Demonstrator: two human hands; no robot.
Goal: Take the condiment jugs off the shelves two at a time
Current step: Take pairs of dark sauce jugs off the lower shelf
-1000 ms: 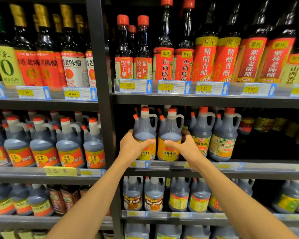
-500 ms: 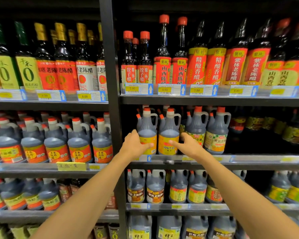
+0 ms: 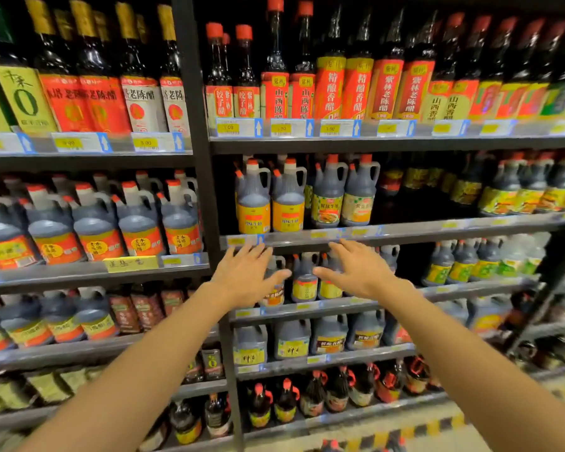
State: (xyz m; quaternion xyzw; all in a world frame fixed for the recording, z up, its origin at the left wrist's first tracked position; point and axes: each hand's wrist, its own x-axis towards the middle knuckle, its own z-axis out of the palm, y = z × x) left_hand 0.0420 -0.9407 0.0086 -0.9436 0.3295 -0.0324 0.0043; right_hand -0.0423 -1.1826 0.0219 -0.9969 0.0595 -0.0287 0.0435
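Two grey condiment jugs with orange labels, one on the left (image 3: 253,200) and one on the right (image 3: 288,199), stand side by side at the front of the middle shelf (image 3: 405,229). My left hand (image 3: 247,275) and my right hand (image 3: 357,270) hover below that shelf's edge, fingers spread and holding nothing. Both hands lie in front of the jugs one shelf lower (image 3: 304,282), partly hiding them. Neither hand touches a jug.
Tall dark vinegar bottles (image 3: 330,86) fill the top shelf. More grey jugs (image 3: 137,220) crowd the left bay, beyond a black upright post (image 3: 198,158). Lower shelves hold further jugs (image 3: 328,336) and dark bottles (image 3: 286,402). Price-tag rails edge every shelf.
Both hands have let go of the two orange-label jugs and dropped below the shelf edge, fingers spreading. The jugs stay on the shelf. The camera has pulled back and tilted down.
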